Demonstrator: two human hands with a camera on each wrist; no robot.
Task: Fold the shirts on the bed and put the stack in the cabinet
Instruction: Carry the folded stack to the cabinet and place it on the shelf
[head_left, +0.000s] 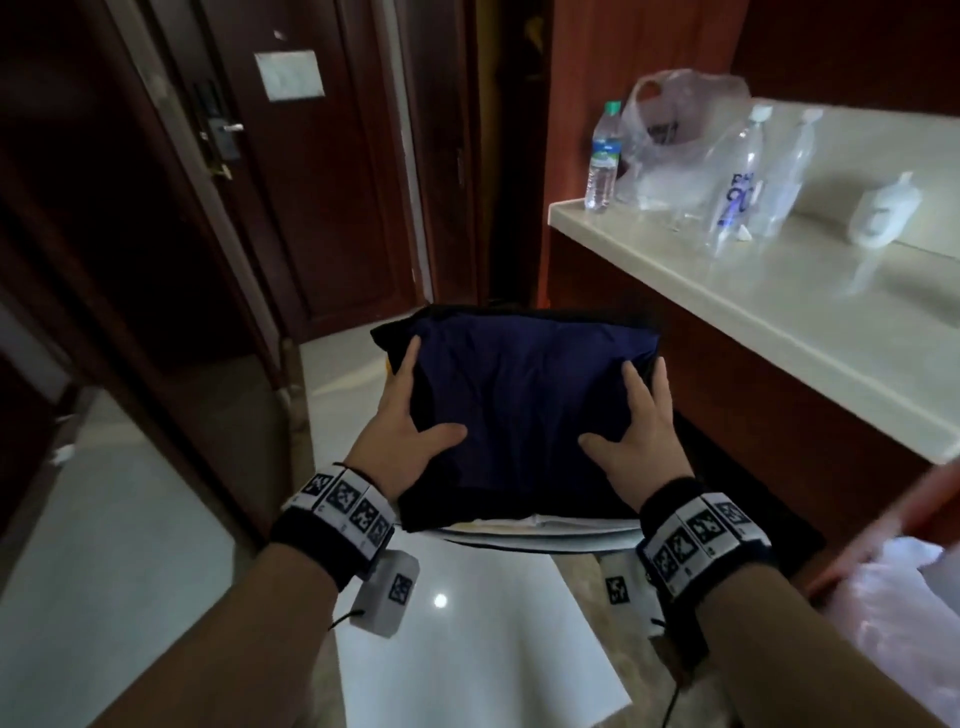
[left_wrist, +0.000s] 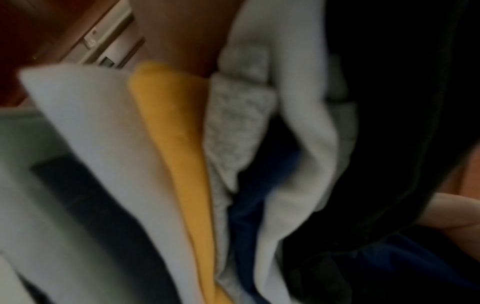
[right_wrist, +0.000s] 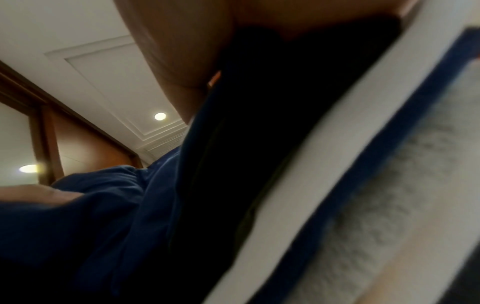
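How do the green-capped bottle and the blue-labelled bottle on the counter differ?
The green-capped bottle is shorter, with a green cap and a pale green label; the blue-labelled bottle is taller, white-capped, with large blue print. The green-capped bottle stands nearest the counter's left end, the blue-labelled one further right. Both are clear plastic and upright.

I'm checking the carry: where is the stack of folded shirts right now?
In the head view, the stack of folded shirts is at centre, carried between the left hand and right hand, left of the counter.

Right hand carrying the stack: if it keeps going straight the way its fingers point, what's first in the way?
Nothing close: past the stack of folded shirts, the right hand faces the dark opening beside the counter. Depth is unclear.
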